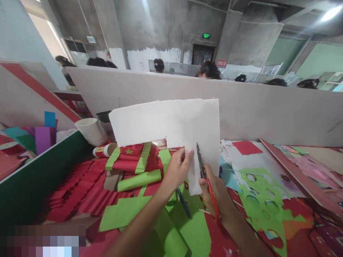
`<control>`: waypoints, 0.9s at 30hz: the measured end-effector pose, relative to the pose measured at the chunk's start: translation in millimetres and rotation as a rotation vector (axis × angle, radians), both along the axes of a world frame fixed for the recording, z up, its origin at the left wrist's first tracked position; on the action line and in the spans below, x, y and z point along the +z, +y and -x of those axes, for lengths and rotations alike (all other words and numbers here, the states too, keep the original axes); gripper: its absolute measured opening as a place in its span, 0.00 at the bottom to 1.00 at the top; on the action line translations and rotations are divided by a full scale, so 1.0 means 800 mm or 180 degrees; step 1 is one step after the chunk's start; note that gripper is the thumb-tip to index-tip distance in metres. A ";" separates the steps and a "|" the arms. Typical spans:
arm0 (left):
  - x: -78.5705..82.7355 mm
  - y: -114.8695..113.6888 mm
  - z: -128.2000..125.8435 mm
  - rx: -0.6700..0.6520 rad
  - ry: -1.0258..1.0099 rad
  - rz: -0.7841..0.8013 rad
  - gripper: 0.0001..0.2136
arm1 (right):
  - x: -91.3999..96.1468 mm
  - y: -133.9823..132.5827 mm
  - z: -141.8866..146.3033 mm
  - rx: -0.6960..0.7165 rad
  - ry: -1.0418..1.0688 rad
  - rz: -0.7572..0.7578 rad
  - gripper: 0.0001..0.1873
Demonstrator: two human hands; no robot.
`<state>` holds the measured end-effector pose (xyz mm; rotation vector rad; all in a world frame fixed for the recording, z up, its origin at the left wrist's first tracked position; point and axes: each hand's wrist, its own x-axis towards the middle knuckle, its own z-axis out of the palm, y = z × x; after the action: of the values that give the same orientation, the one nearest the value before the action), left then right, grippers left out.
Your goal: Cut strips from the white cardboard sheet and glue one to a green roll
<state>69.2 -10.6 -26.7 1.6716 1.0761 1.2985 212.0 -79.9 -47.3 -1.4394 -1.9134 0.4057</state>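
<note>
A large white sheet of board (150,121) with a notched lower edge is held upright before me. My left hand (177,166) pinches its lower edge near the middle. In my right hand (214,187) is a pair of scissors (202,167) with red handles and dark blades. The blades lie against the sheet and point upward, a little right of my left hand. Below the hands, green paper (184,228) covers part of the table, and a dark pen-like stick (183,203) lies on it.
Folded red paper (80,185) and rolled green strips (139,180) fill the left side. A white cup (91,130) stands by the green divider (40,178). Green paper with round holes (264,203) lies at right. A pale partition (268,110) runs behind; people sit beyond it.
</note>
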 end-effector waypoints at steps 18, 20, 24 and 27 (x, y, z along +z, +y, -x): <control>0.003 -0.001 -0.004 -0.0146 -0.0377 0.0222 0.18 | 0.000 -0.001 0.002 -0.0151 0.0201 0.0073 0.17; 0.005 -0.003 -0.004 -0.0154 -0.0391 0.0243 0.18 | 0.003 -0.002 0.002 -0.0121 0.0310 0.0134 0.18; 0.004 0.000 0.000 -0.0150 -0.0368 0.0249 0.17 | 0.004 0.000 0.000 0.0030 0.0451 0.0226 0.21; 0.002 0.004 0.002 -0.0233 -0.0320 0.0285 0.18 | 0.003 0.002 -0.003 0.0071 0.0489 0.0334 0.24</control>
<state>67.9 -7.2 -25.4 1.5486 0.9900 1.2555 214.1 -78.7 -44.9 -1.4116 -1.8094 0.6173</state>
